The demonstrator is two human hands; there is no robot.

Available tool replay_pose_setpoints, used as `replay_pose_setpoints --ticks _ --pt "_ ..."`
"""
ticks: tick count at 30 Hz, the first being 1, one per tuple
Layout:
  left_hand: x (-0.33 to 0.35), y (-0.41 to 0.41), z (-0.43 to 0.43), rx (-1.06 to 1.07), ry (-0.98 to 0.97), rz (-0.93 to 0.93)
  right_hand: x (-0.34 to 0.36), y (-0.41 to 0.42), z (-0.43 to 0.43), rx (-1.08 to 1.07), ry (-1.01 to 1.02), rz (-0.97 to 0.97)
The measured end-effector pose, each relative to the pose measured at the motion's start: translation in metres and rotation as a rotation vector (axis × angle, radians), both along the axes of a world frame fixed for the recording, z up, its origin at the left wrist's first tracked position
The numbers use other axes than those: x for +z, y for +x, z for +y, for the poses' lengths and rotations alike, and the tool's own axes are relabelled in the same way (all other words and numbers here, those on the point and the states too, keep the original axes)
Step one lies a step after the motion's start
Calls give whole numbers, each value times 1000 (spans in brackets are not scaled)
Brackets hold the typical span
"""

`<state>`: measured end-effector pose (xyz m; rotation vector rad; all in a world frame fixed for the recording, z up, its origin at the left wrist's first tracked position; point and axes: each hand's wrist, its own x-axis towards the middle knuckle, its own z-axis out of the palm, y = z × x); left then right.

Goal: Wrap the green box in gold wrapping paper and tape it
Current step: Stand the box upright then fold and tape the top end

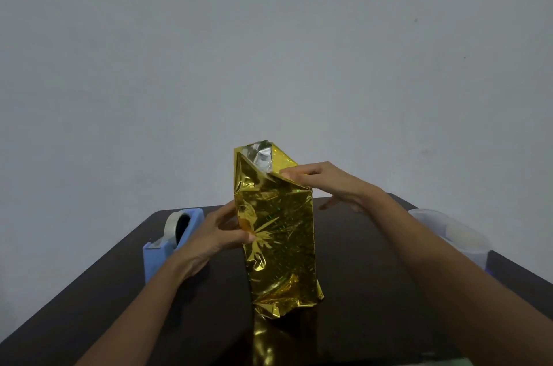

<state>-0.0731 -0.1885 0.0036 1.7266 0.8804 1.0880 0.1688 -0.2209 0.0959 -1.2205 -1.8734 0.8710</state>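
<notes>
The box stands upright on the dark table (374, 261), fully covered by shiny gold wrapping paper (278, 231); no green shows. The paper's top end stands open above the box, its silver inside (260, 156) visible. My left hand (218, 234) grips the package's left side at mid height, thumb on the front face. My right hand (323, 183) pinches the loose paper at the upper right edge, near the top. The bottom end of the paper is crumpled against the table.
A blue tape dispenser (167, 243) with a roll of clear tape (173, 225) sits at the left of the table. A translucent plastic container (449, 234) stands at the right edge. A plain grey wall lies behind.
</notes>
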Motion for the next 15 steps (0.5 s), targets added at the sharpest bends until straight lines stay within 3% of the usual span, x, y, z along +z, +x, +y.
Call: replay_pose_setpoints --ticks 8,12,15 --pt "2 0 -3 -2 -30 1 6 -1 1 31 92 -150" --pt "30 -4 -17 -158 -307 -171 2 -6 3 12 112 -120" --pt "67 -10 -11 52 -390 -156 1 -9 3 24 124 -132"
